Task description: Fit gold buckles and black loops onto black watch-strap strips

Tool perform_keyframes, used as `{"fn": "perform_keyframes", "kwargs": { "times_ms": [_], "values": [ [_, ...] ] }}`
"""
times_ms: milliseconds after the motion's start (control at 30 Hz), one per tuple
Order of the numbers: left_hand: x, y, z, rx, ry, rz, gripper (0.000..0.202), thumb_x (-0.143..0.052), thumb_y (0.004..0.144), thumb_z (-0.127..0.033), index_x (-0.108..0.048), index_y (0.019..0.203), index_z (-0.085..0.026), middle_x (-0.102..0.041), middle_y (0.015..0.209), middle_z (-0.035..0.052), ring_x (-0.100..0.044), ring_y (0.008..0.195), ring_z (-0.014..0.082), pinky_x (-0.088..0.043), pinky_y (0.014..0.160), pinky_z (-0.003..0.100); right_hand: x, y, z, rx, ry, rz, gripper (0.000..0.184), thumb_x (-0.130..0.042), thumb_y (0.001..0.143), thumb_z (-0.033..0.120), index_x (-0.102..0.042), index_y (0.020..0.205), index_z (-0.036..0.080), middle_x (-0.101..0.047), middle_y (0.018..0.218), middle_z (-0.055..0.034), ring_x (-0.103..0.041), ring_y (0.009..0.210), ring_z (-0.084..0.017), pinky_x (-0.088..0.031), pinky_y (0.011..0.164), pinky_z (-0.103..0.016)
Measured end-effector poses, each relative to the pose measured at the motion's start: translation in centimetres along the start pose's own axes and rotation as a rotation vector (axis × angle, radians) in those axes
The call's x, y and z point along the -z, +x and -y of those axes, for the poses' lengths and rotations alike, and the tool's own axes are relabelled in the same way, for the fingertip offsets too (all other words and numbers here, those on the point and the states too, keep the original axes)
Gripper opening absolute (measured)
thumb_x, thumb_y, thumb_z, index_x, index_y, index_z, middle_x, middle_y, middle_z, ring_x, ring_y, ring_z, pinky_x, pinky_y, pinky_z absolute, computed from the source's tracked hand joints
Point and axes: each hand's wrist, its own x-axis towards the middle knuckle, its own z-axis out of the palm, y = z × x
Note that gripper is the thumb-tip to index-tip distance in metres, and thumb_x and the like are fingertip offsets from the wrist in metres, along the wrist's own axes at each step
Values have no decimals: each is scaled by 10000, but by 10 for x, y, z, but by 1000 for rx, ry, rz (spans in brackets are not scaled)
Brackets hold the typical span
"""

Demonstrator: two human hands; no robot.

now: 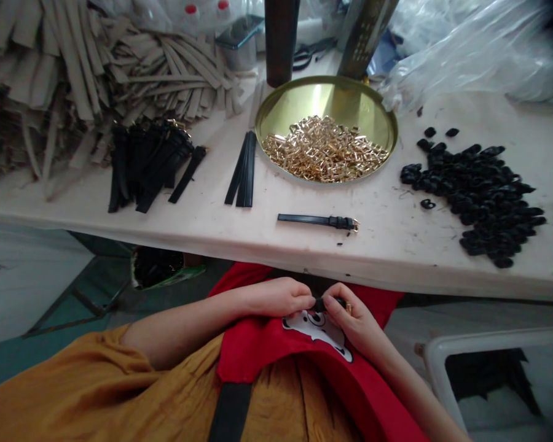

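Head view, far left: the pile of grey strips (69, 61) runs off the edge, so I can't see all of it. Next up, bunched black straps (150, 159) overlapping too much to count, then a few loose black strips (244, 175) on the surface (382, 233). Left hand (281, 298) has its fingers pinched on a small black piece (319, 305), mostly covered, over the red apron (251, 350). Right hand (354, 314) grips its other side, bit of gold (348, 307) peeking out, can't tell if it's attached. Far right, a heap of black loops (483, 190) blurs together.
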Motion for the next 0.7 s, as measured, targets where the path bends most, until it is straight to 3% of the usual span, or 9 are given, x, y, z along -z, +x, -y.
{"fn": "perform_keyframes", "kwargs": {
  "times_ms": [167, 300, 467, 700],
  "values": [
    [-9, 2, 7, 4, -2, 23, 293, -370, 827, -356, -485, 644, -157, -492, 579, -41, -438, 521, 72, -304, 482, 178, 5, -1, 1, 15, -76, 89, 228, -448, 840, 393, -450, 727, 195, -393, 615, 47, -345, 555, -95, -297, 497, -223],
    [-13, 4, 8, 7, -61, -14, 269, -370, 821, -339, -459, 643, -157, -468, 576, -43, -426, 531, 70, -310, 487, 171, 5, 0, 1, 16, -90, 69, 221, -458, 832, 385, -451, 720, 195, -406, 624, 44, -362, 577, -99, -311, 522, -224],
    [-10, 2, 5, 12, -126, 8, 171, -405, 794, -271, -490, 704, -154, -463, 627, -48, -414, 568, 66, -316, 506, 162, 4, 0, -3, -50, 61, 84, 242, -449, 836, 423, -428, 727, 207, -343, 568, 69, -302, 503, -85, -248, 453, -213],
    [-17, 8, 7, 94, -260, -45, 266, -410, 798, -367, -510, 706, -138, -435, 617, -40, -372, 546, 69, -290, 474, 168, 0, 1, -5, 24, 27, 32, 234, -470, 822, 405, -455, 707, 201, -374, 581, 56, -320, 522, -92, -264, 464, -214]
  ]
}}
